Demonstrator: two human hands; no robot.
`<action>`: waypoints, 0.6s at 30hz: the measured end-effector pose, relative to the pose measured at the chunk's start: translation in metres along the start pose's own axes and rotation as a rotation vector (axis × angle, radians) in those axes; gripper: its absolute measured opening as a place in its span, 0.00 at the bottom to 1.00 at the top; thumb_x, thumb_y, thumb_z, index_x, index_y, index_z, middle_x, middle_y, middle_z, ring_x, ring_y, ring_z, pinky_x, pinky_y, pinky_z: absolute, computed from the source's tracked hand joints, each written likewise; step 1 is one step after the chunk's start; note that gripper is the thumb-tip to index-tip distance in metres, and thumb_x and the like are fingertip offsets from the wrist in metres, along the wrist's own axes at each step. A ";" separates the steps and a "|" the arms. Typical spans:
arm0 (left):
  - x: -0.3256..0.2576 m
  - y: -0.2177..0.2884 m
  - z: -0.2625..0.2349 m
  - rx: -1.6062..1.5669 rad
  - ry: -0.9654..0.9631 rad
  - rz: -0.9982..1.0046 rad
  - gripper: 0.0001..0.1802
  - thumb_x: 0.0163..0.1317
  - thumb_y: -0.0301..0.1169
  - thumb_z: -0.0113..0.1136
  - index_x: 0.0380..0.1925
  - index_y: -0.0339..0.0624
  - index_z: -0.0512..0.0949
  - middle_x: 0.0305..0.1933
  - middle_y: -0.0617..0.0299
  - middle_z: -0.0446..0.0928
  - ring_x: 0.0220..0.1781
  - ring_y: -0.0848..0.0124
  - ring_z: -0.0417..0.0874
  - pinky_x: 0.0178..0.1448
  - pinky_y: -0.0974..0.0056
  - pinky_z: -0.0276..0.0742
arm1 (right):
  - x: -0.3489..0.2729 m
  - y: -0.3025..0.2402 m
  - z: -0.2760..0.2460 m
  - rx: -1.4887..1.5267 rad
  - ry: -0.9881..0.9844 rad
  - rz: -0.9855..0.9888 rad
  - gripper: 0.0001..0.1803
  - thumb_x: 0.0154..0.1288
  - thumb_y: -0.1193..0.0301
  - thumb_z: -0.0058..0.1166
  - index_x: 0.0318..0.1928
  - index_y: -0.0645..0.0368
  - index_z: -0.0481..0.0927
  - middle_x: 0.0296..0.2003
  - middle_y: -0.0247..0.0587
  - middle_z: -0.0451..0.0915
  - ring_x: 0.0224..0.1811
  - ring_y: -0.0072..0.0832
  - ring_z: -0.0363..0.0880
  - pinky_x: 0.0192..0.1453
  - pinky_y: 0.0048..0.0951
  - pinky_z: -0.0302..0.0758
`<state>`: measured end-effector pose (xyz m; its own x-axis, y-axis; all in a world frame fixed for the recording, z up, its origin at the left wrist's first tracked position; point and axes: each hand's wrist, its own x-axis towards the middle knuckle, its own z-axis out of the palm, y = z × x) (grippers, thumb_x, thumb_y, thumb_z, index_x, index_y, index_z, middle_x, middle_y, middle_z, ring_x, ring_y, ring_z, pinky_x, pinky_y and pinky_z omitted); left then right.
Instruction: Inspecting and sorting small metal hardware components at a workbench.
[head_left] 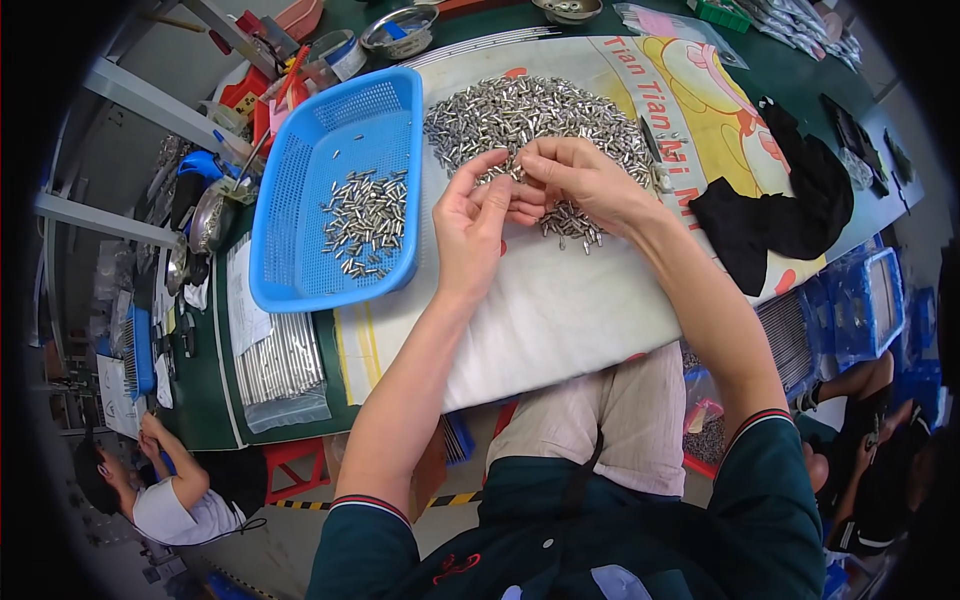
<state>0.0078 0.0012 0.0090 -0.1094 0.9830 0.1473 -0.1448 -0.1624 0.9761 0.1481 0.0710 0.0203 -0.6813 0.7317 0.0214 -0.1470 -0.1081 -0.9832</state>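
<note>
Two bare hands meet over a white cloth (560, 310) spread across a green worktable (205, 400), the largest surface in view. On the cloth's far half lies a broad heap of small silver metal pins (520, 115), spreading toward the hands. Beside the heap, on the person's left, sits a blue plastic basket (290, 200) with perforated walls, touching the cloth's edge; a smaller scatter of sorted pins (365, 220) lies in its near half. A black cloth (790, 215) lies crumpled to the right, well apart from the hands. Left of the basket, a clear bag of long metal rods (280, 365) rests on the table. The left hand (470, 235) is turned palm-up, fingers loosely curled, thumb raised. The right hand (580, 175) bends in toward it, fingertips pinched narrow against the left fingers; a few pins (570, 225) show just under them, but whether either hand grips one cannot be told.
</note>
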 end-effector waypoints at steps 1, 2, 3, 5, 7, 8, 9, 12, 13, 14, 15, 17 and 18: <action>0.000 0.001 0.000 -0.040 0.006 0.022 0.17 0.62 0.30 0.52 0.49 0.35 0.68 0.28 0.61 0.79 0.28 0.78 0.77 0.32 0.77 0.71 | 0.000 0.003 0.001 0.183 -0.017 0.081 0.16 0.63 0.58 0.49 0.26 0.56 0.69 0.22 0.26 0.66 0.24 0.14 0.62 0.28 0.18 0.61; 0.000 0.001 0.001 -0.039 0.003 0.024 0.17 0.62 0.30 0.52 0.49 0.35 0.68 0.28 0.61 0.79 0.28 0.78 0.77 0.32 0.77 0.71 | 0.002 0.008 -0.004 0.294 -0.103 0.132 0.14 0.64 0.59 0.47 0.28 0.56 0.71 0.24 0.28 0.68 0.26 0.16 0.65 0.29 0.19 0.64; -0.001 0.001 0.000 -0.037 0.003 0.007 0.16 0.62 0.30 0.52 0.47 0.35 0.70 0.27 0.62 0.77 0.26 0.79 0.75 0.31 0.77 0.70 | 0.002 0.013 -0.009 0.405 -0.189 0.182 0.13 0.66 0.60 0.45 0.30 0.56 0.73 0.25 0.30 0.71 0.27 0.17 0.68 0.31 0.19 0.67; 0.000 0.002 0.000 -0.034 0.005 -0.010 0.14 0.61 0.31 0.53 0.45 0.35 0.71 0.26 0.64 0.76 0.25 0.81 0.73 0.30 0.77 0.69 | 0.002 0.019 -0.009 0.503 -0.216 0.213 0.12 0.66 0.61 0.45 0.32 0.56 0.73 0.26 0.31 0.72 0.28 0.19 0.69 0.33 0.20 0.67; 0.000 0.003 0.001 -0.078 0.011 -0.047 0.12 0.61 0.30 0.53 0.42 0.35 0.73 0.24 0.67 0.74 0.24 0.82 0.71 0.29 0.78 0.66 | 0.002 0.018 -0.006 0.597 -0.225 0.292 0.12 0.66 0.62 0.44 0.33 0.56 0.73 0.27 0.32 0.72 0.30 0.21 0.70 0.35 0.22 0.68; -0.001 0.003 0.001 -0.078 0.013 -0.047 0.12 0.61 0.30 0.53 0.42 0.35 0.73 0.24 0.67 0.74 0.24 0.82 0.71 0.29 0.78 0.66 | 0.002 0.018 -0.004 0.597 -0.226 0.293 0.12 0.66 0.62 0.44 0.33 0.56 0.73 0.27 0.32 0.72 0.30 0.21 0.70 0.35 0.22 0.68; -0.001 0.003 0.001 -0.074 0.017 -0.052 0.12 0.61 0.30 0.53 0.42 0.36 0.74 0.24 0.68 0.74 0.24 0.83 0.70 0.28 0.78 0.65 | 0.002 0.018 -0.003 0.608 -0.205 0.309 0.12 0.65 0.62 0.44 0.33 0.56 0.73 0.27 0.32 0.73 0.30 0.21 0.70 0.35 0.22 0.68; 0.000 0.004 0.002 -0.066 0.025 -0.065 0.11 0.60 0.30 0.54 0.41 0.36 0.74 0.24 0.68 0.73 0.24 0.83 0.70 0.28 0.78 0.65 | 0.003 0.018 -0.003 0.619 -0.182 0.332 0.11 0.65 0.62 0.43 0.33 0.56 0.73 0.27 0.32 0.73 0.30 0.22 0.71 0.35 0.22 0.68; 0.000 0.005 0.002 -0.062 0.026 -0.070 0.11 0.60 0.29 0.54 0.41 0.36 0.74 0.24 0.68 0.73 0.24 0.83 0.70 0.29 0.78 0.65 | 0.003 0.018 -0.003 0.620 -0.181 0.335 0.11 0.65 0.62 0.43 0.32 0.56 0.73 0.27 0.32 0.73 0.30 0.22 0.71 0.35 0.23 0.68; 0.000 0.005 0.002 -0.062 0.026 -0.071 0.11 0.60 0.29 0.54 0.41 0.36 0.74 0.24 0.68 0.73 0.24 0.83 0.70 0.29 0.78 0.65 | 0.003 0.018 -0.003 0.620 -0.180 0.335 0.11 0.65 0.62 0.43 0.32 0.56 0.73 0.27 0.32 0.73 0.30 0.22 0.71 0.35 0.23 0.68; 0.000 0.005 0.002 -0.061 0.026 -0.070 0.11 0.60 0.29 0.54 0.41 0.36 0.74 0.24 0.68 0.73 0.24 0.83 0.70 0.29 0.78 0.65 | 0.003 0.018 -0.004 0.616 -0.191 0.325 0.11 0.65 0.62 0.44 0.32 0.55 0.73 0.27 0.32 0.73 0.30 0.22 0.71 0.35 0.23 0.68; 0.000 0.005 0.002 -0.060 0.026 -0.069 0.11 0.60 0.29 0.54 0.41 0.37 0.74 0.24 0.68 0.73 0.24 0.83 0.70 0.29 0.78 0.65 | 0.003 0.018 -0.003 0.612 -0.202 0.315 0.11 0.65 0.62 0.44 0.32 0.55 0.73 0.27 0.32 0.73 0.30 0.22 0.71 0.35 0.23 0.68; -0.001 0.004 0.002 -0.069 0.024 -0.068 0.11 0.60 0.29 0.54 0.41 0.37 0.74 0.24 0.68 0.73 0.25 0.83 0.70 0.28 0.78 0.65 | 0.003 0.019 -0.003 0.617 -0.188 0.322 0.11 0.65 0.62 0.44 0.32 0.55 0.73 0.27 0.31 0.72 0.30 0.21 0.70 0.35 0.23 0.68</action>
<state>0.0091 0.0001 0.0132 -0.1207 0.9897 0.0768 -0.2203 -0.1021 0.9701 0.1455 0.0726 0.0017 -0.8628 0.4774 -0.1666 -0.2589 -0.7001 -0.6654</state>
